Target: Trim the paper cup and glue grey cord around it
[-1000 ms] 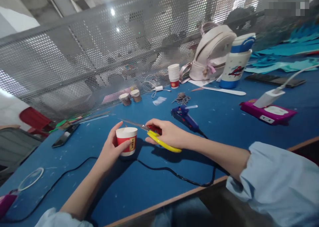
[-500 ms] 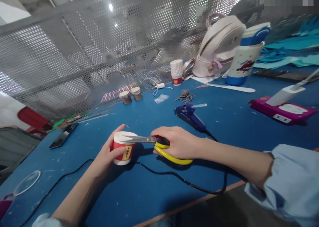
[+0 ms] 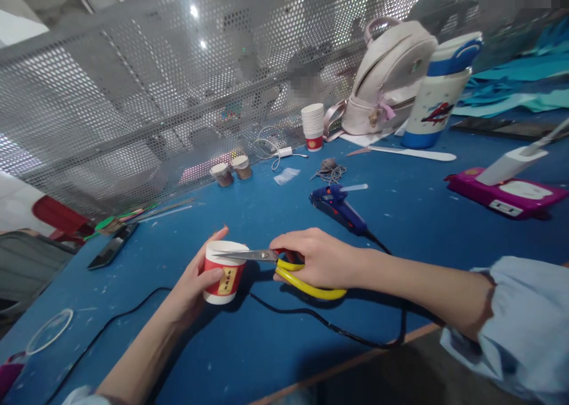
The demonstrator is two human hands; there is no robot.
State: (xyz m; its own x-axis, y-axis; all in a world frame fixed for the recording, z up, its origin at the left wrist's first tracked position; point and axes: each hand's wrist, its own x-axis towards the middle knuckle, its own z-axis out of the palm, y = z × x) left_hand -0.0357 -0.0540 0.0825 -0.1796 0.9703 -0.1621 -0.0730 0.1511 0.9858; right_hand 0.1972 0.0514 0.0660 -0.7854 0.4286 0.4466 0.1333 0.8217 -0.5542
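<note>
My left hand [image 3: 193, 280] is wrapped round a small red and white paper cup [image 3: 223, 273] that stands on the blue table [image 3: 249, 345]. My right hand [image 3: 317, 255] grips yellow-handled scissors [image 3: 284, 264]. Their metal blades lie across the rim of the cup, pointing left. A black cable [image 3: 311, 317] runs along the table beneath both hands.
A blue glue gun [image 3: 338, 206] lies behind my right hand. Farther back are a stack of paper cups [image 3: 313, 126], two small brown cups [image 3: 232, 171], a beige backpack [image 3: 391, 76] and a white and blue bottle [image 3: 442, 91]. A phone [image 3: 112, 246] lies at the left, a magenta case [image 3: 507, 193] at the right. Perforated metal screen [image 3: 133, 96] behind.
The scissors have swung from pointing past the cup to lying across its rim. My left hand has kept its hold on the cup, which has tilted slightly.
</note>
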